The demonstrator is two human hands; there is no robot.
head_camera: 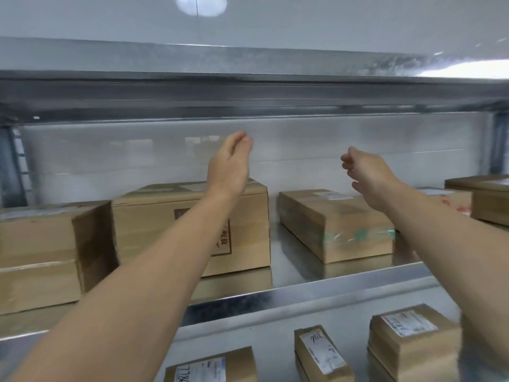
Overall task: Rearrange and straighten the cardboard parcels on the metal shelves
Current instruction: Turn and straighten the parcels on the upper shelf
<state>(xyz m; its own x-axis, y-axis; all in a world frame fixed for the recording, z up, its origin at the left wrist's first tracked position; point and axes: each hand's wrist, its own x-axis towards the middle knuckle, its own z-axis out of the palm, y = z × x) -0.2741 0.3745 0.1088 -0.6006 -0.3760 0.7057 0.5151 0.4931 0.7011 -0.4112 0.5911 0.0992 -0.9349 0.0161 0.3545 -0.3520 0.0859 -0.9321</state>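
Cardboard parcels [154, 216]: a row is being carried on the middle shelf [286, 260]; more are being carried on the lower shelf [275, 351]. None is being touched.
Left hand [230, 164]: is being held in the air above the tall parcel [143, 235], fingers relaxed and loosely bent, nothing being gripped.
Right hand [369, 175]: is being held in the air above the taped parcel [330, 219], fingers loosely curled, nothing being gripped.
Room between hands: open air is being left, with the pale back panel [303, 139] behind.
Room overhead: headroom is being left between the parcel tops and the upper beam [248, 92].
Left-end parcel [38, 255]: is being seated just beside the tall parcel; contact cannot be told.
Gap: a strip of bare deck is being left between the tall parcel and the taped parcel.
Taped parcel edges: are being shown skewed against the front lip [303, 296], with bare deck in front.
Right-end parcel [490, 199]: is being cut off by the frame edge; a red-marked parcel [454, 202] is being partly hidden by the right forearm.
Lower shelf: three labelled parcels [319, 351] are being kept apart, with bare deck between them.
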